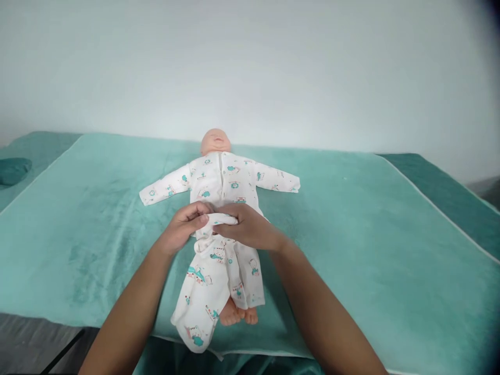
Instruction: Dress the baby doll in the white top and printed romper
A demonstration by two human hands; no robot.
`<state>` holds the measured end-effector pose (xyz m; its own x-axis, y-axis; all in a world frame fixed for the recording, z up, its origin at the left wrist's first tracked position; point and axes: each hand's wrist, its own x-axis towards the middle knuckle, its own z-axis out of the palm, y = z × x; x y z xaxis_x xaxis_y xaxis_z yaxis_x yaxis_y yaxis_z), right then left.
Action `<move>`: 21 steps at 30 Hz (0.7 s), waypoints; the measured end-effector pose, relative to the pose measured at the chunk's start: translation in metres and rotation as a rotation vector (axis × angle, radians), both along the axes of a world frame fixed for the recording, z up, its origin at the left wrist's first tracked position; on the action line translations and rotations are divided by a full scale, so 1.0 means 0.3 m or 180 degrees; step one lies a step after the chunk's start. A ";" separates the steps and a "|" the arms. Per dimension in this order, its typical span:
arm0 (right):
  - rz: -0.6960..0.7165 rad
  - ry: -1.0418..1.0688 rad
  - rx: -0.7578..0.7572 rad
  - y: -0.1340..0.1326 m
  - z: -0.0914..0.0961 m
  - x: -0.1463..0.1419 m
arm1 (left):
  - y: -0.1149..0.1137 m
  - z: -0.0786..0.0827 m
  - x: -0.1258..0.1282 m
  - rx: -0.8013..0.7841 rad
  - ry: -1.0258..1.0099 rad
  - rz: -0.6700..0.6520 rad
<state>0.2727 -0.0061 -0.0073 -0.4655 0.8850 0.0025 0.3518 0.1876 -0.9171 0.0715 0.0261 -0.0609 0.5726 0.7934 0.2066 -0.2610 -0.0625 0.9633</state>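
Note:
A baby doll [215,140] lies on its back on a teal blanket [351,219], head away from me, arms spread. It wears a white printed top [222,179]. White printed trousers [219,276] cover its legs, and the bare feet [237,314] stick out at the near end. My left hand [185,224] and my right hand [246,225] meet at the doll's waist. Both are closed, pinching the bunched waistband of the trousers between fingers and thumbs.
The blanket covers a wide table against a pale wall. A darker teal cloth [441,187] shows at the right, and a folded dark teal item [13,171] lies at the far left. The table's near edge runs just past the doll's feet.

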 end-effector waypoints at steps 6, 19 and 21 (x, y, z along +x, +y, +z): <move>-0.0067 0.0498 -0.0347 -0.002 -0.027 0.018 | -0.004 0.012 -0.005 -0.0338 0.0325 0.0025; 0.0259 0.2076 -0.1219 0.011 -0.084 0.063 | -0.049 0.012 0.014 0.0201 0.1140 0.0090; 0.0300 0.2159 -0.1275 0.013 -0.091 0.067 | -0.060 0.010 0.013 0.0427 0.1385 0.0170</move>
